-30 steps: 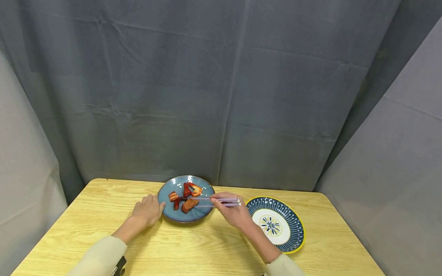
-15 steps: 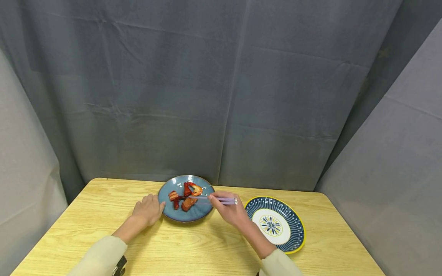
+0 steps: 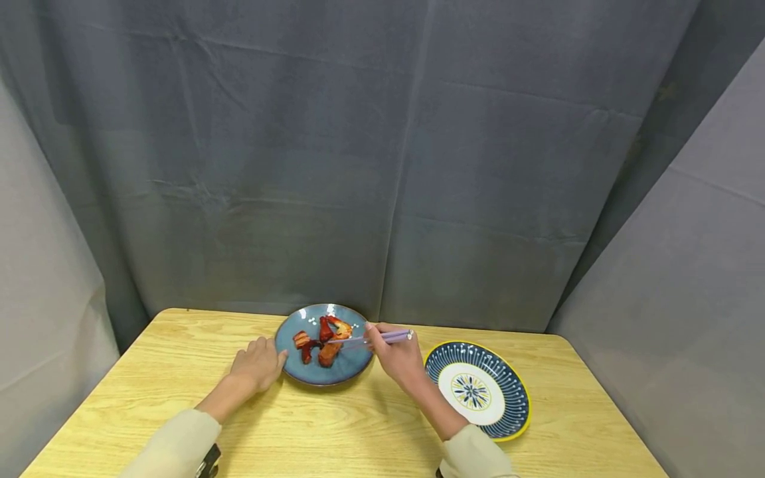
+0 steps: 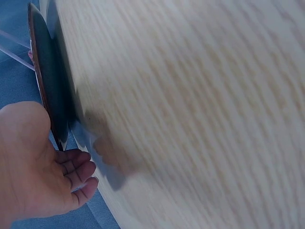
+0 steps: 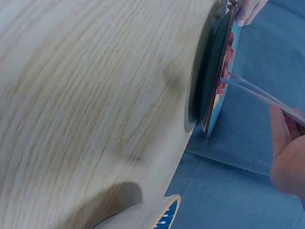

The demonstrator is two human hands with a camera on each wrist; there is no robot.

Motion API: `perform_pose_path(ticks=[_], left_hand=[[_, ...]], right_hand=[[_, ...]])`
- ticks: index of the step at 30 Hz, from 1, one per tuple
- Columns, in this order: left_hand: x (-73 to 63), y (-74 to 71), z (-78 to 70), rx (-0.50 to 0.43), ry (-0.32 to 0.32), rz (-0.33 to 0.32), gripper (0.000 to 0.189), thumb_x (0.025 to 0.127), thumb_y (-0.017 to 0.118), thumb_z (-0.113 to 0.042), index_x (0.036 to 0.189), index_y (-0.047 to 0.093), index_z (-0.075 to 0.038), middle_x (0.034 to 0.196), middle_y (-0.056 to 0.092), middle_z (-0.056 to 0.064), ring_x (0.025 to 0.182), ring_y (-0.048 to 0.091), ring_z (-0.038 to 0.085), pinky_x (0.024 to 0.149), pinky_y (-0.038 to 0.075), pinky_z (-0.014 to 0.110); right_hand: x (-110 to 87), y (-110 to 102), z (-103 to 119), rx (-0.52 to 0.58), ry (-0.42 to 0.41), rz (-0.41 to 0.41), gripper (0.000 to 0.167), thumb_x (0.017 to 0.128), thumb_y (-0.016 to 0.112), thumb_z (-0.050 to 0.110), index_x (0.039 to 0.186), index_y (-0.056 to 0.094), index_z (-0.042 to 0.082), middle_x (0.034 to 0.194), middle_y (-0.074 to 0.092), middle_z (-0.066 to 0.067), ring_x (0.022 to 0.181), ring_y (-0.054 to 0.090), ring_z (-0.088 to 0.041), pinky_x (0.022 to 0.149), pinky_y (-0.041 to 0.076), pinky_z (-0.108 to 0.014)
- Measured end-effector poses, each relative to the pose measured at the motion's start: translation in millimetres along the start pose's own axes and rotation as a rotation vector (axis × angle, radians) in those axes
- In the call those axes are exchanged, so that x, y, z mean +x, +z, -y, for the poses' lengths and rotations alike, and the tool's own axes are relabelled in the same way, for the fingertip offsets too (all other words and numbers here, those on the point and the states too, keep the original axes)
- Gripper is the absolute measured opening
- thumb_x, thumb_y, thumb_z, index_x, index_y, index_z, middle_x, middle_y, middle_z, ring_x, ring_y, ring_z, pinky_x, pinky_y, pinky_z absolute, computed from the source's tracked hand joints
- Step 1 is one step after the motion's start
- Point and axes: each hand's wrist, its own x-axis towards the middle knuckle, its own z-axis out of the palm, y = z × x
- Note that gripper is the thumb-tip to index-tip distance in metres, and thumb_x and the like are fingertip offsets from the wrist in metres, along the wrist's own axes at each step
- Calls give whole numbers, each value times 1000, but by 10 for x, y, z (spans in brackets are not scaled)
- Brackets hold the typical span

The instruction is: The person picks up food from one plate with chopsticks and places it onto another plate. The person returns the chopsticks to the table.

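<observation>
In the head view, my left hand (image 3: pixel 257 365) holds the left rim of a glossy blue plate (image 3: pixel 352 372); the left wrist view shows the thumb (image 4: pixel 26 117) over the rim and the fingers curled beneath it. My right hand (image 3: pixel 399 358) grips a pair of pale purple chopsticks (image 3: pixel 391 337), which reach in over the plate from the right. Their tips lie among the food, at the top of a brown chunk of meat (image 3: pixel 327 356). Around it are a shrimp (image 3: pixel 343 329), a red drumstick-shaped piece (image 3: pixel 325 329), a striped pork-belly-like piece (image 3: pixel 301 339) and a dark curved piece (image 3: pixel 307 352).
An oval navy-and-white patterned plate (image 3: pixel 472 385) with a yellow rim sits on the wooden table (image 3: pixel 323 431), partly behind the right forearm. Grey cloth (image 3: pixel 299 166) hangs behind the table, with paler cloth on both sides.
The chopsticks have drawn closer together, and their tips have moved up to the top of the brown chunk, which has turned a little. My right hand has risen slightly; the left stays put.
</observation>
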Motion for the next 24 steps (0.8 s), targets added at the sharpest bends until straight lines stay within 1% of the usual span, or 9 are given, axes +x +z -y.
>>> perform_pose_path(ticks=[3,6,9,13,15,17,19,21,24], left_hand=[[-2,-14,-15,3,0,0,46,106,45,-30,118,50,15,94,48,17,95,52,37,82,45,57],[0,-27,-18,4,0,-3,45,106,45,-29,116,50,14,93,48,17,94,52,37,81,45,57],[-3,-33,-17,4,-2,-3,44,106,45,-29,114,50,13,93,47,17,93,52,36,80,45,56],[-9,-28,-17,5,-3,4,44,106,45,-29,115,50,13,93,47,17,93,52,36,80,45,56],[-9,-20,-18,7,-4,6,44,106,45,-29,114,50,13,92,47,16,93,52,36,80,45,56],[-9,-16,-19,8,-4,1,44,106,45,-29,115,51,14,93,48,17,94,52,37,81,45,56],[-11,-17,-23,9,-5,-4,44,105,45,-29,114,51,14,93,48,17,95,53,37,82,45,57],[-8,-16,-25,8,-6,-9,45,105,46,-29,115,51,14,93,49,18,96,53,38,82,45,57],[-3,-13,-25,11,-9,-11,45,105,46,-29,115,51,14,94,49,19,97,54,39,82,45,57]], right_hand=[[-3,-10,0,59,45,-30,30,98,65,20,79,76,0,70,71,-14,60,68,-14,56,55,-24],[3,-23,5,134,84,-36,31,98,65,20,81,76,-3,74,71,-18,63,71,-20,58,57,-27],[11,-31,2,177,101,-11,28,97,67,19,84,76,-4,76,72,-17,64,70,-17,60,58,-27],[10,-29,-10,119,62,53,24,96,67,18,78,75,5,68,68,-10,58,60,-6,54,50,-19],[5,-21,-13,91,42,75,24,97,67,18,76,74,8,65,66,-8,56,57,-7,51,46,-19],[4,-2,-19,87,36,82,26,98,65,18,75,73,9,65,66,-7,56,59,-12,50,46,-20],[3,20,-17,130,57,69,27,99,64,17,78,75,4,69,69,-11,59,67,-21,53,53,-24],[6,38,-13,137,70,40,29,99,63,18,77,75,3,68,70,-11,60,69,-26,54,55,-27],[9,56,-14,133,78,-3,32,99,63,19,75,74,2,65,69,-9,57,68,-24,52,55,-26]])
